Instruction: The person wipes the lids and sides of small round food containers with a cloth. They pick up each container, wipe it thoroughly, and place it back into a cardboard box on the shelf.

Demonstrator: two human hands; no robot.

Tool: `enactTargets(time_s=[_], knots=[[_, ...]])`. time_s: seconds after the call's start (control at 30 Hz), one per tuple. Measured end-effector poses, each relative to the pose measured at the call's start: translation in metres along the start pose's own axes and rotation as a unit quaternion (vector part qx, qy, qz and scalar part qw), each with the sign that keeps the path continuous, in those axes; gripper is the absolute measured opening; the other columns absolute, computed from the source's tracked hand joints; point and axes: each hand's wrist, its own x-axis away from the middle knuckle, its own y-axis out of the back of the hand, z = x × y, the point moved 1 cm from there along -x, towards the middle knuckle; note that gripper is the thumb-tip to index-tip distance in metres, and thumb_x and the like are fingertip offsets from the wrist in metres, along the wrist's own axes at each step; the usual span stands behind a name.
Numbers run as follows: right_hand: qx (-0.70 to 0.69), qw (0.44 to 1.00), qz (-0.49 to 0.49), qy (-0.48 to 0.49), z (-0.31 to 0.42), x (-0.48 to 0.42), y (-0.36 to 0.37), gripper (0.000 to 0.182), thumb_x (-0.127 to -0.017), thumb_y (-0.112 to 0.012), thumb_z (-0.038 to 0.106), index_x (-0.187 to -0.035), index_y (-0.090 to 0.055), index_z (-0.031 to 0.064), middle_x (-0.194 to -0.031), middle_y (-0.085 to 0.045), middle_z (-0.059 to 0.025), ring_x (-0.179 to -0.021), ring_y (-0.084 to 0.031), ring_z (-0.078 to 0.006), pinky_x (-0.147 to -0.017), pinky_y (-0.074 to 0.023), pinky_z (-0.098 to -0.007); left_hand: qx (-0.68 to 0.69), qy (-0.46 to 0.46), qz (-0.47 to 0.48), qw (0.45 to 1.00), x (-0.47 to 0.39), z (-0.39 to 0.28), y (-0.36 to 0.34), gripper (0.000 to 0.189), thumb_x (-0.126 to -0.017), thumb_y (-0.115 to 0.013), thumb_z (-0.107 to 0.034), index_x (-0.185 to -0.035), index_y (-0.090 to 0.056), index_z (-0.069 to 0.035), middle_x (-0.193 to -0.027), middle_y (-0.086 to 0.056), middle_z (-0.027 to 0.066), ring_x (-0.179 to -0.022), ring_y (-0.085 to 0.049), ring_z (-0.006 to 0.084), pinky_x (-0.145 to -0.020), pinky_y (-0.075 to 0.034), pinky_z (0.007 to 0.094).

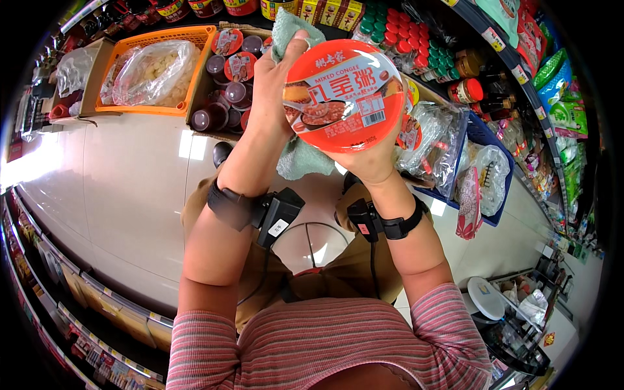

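A congee cup with a red and grey printed lid (344, 96) is held up close to the camera, its top facing me. My right hand (369, 158) grips the cup from below and the right, its fingers mostly hidden behind the lid. In my left hand (274, 81) is a pale green cloth (291, 30), pinched under the thumb at the cup's left side. More of the cloth hangs below the cup, between my wrists. Beyond my left hand, a cardboard box (200, 92) holds several similar cups, some upright and some tipped over.
An orange plastic crate (184, 105) with bagged pale food stands left of the box. At the right, a blue crate (498, 214) holds plastic bags. Shelves of jars and red- and green-capped bottles (402, 31) line the far side. More shelving (97, 287) runs along the lower left.
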Motion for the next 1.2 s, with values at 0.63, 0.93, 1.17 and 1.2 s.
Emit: enactTargets(time_s=[0.63,0.93,1.17,1.2], knots=[[-0.005,0.998,-0.019,-0.058,-0.003,-0.001,0.0,0.086,-0.053,-0.085,0.013,-0.119,-0.031,0.0004,-0.112,-0.051,-0.013,-0.099,-0.055,-0.0204,-0.083,-0.0464,-0.0328,0.018,0.028,0.001,0.999,-0.004,0.005,0.004,0.021,-0.09,-0.053,-0.026,-0.087,-0.052,-0.006,-0.075,-0.058,0.0018,-0.064,-0.058,0.0122,-0.057,-0.048,0.0273],[-0.206,0.969,-0.098,-0.098,0.009,-0.011,0.005,0.07,-0.058,-0.08,0.002,-0.118,-0.044,0.0017,-0.109,-0.055,-0.0085,-0.099,-0.055,-0.0192,-0.084,-0.0471,-0.0318,-0.061,0.097,-0.082,0.99,0.015,0.008,-0.007,0.034,-0.089,-0.054,-0.029,-0.104,-0.055,0.001,-0.095,-0.063,0.0108,-0.073,-0.062,0.0178,-0.065,-0.051,0.0316],[-0.286,0.951,-0.05,-0.107,0.008,-0.024,0.025,0.069,-0.059,-0.081,0.008,-0.117,-0.042,0.0025,-0.104,-0.058,-0.0063,-0.093,-0.058,-0.0144,-0.082,-0.0469,-0.0289,0.183,0.203,0.072,0.959,0.019,0.018,-0.012,0.041,-0.089,-0.049,-0.04,-0.113,-0.054,-0.007,-0.105,-0.06,0.0069,-0.097,-0.057,0.022,-0.088,-0.046,0.0366],[-0.247,0.958,-0.028,-0.141,0.006,-0.022,0.031,0.079,-0.057,-0.083,0.011,-0.122,-0.037,0.0034,-0.111,-0.054,-0.0081,-0.1,-0.055,-0.0166,-0.087,-0.0455,-0.0314,0.163,0.195,0.066,0.965,0.02,0.016,-0.013,0.04,-0.089,-0.05,-0.04,-0.113,-0.054,-0.007,-0.106,-0.06,0.007,-0.097,-0.057,0.022,-0.088,-0.046,0.0364]])
